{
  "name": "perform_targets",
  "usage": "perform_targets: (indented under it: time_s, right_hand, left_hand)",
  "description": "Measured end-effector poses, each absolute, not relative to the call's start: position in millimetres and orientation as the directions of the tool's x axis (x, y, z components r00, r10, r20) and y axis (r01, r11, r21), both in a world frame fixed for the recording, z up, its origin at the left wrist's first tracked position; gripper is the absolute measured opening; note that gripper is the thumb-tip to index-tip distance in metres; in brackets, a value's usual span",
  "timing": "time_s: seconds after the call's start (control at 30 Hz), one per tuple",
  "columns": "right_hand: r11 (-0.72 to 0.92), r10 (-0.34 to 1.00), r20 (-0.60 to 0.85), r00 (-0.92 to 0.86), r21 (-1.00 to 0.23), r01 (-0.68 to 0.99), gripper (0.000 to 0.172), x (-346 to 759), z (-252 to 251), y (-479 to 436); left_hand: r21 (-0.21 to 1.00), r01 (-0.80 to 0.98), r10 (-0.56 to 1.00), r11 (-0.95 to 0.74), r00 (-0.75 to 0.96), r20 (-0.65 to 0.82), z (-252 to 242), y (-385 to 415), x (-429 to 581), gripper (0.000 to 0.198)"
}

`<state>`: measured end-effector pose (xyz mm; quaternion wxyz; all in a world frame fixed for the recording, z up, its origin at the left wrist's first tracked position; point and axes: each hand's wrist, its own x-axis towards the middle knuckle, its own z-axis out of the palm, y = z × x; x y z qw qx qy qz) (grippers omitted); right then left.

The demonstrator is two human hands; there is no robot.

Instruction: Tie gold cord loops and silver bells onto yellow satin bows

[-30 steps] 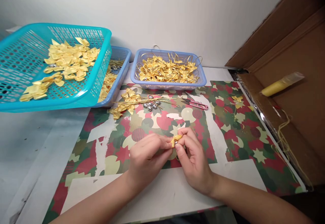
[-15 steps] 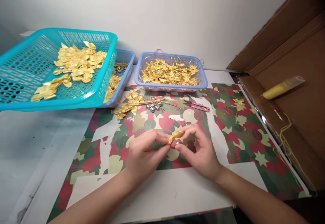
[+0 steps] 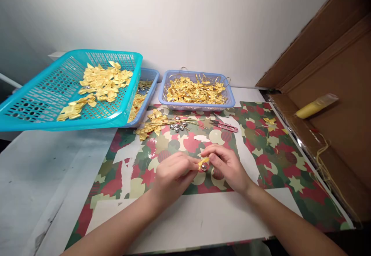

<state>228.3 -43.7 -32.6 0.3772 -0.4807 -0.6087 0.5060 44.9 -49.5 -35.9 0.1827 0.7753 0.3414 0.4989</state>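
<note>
My left hand and my right hand meet over the patterned mat, both pinching one small yellow ribbon bow. A small silver bell hangs just under the bow between my fingertips. Farther back on the mat lie a loose pile of yellow bows with gold cords, a cluster of silver bells and pink snips.
A tilted teal basket of yellow bows stands at the back left, over a blue basket. Another blue basket of finished bows sits at the back middle. A cardboard box with a yellow tube fills the right side.
The camera has tipped up, so everything sits lower in view. My right hand has closed back onto the bow, and the silver bell now shows beneath it.
</note>
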Motion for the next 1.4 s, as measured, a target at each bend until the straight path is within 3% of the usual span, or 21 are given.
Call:
perform_targets:
  time_s: [0.17, 0.37, 0.57, 0.8, 1.07, 1.3, 1.4]
  right_hand:
    - [0.128, 0.960, 0.051, -0.276, -0.954, 0.269, 0.010, 222.3, -28.1, -44.5]
    - [0.336, 0.941, 0.331, -0.064, -0.908, 0.248, 0.009, 219.7, -31.6, -48.5]
    - [0.209, 0.971, 0.183, -0.155, -0.961, 0.179, 0.008, 221.8, -39.1, -39.9]
    - [0.322, 0.946, 0.303, -0.112, -0.913, 0.248, 0.012, 217.5, -43.8, -42.5]
    - [0.369, 0.929, 0.367, -0.047, -0.912, 0.180, 0.011, 214.3, -47.0, -44.8]
    - [0.223, 0.971, 0.206, -0.123, -0.964, 0.145, 0.005, 221.5, -47.7, -38.8]
    - [0.226, 0.968, 0.202, -0.151, -0.961, 0.158, 0.005, 223.8, -46.8, -37.1]
  left_hand:
    - [0.464, 0.392, 0.604, -0.795, 0.437, 0.666, -42.0, -44.4, 43.1, 0.018]
    - [0.369, 0.419, 0.531, -0.830, 0.386, 0.755, -43.7, -34.6, 46.2, 0.020]
    - [0.448, 0.428, 0.599, -0.785, 0.340, 0.725, -41.7, -34.3, 46.6, 0.019]
    - [0.398, 0.404, 0.545, -0.824, 0.372, 0.751, -45.9, -32.0, 48.6, 0.020]
    - [0.387, 0.400, 0.532, -0.831, 0.366, 0.764, -50.2, -34.0, 49.1, 0.021]
    - [0.435, 0.410, 0.575, -0.802, 0.330, 0.749, -47.4, -36.6, 49.1, 0.018]
    - [0.437, 0.404, 0.575, -0.803, 0.335, 0.747, -47.5, -36.4, 48.7, 0.017]
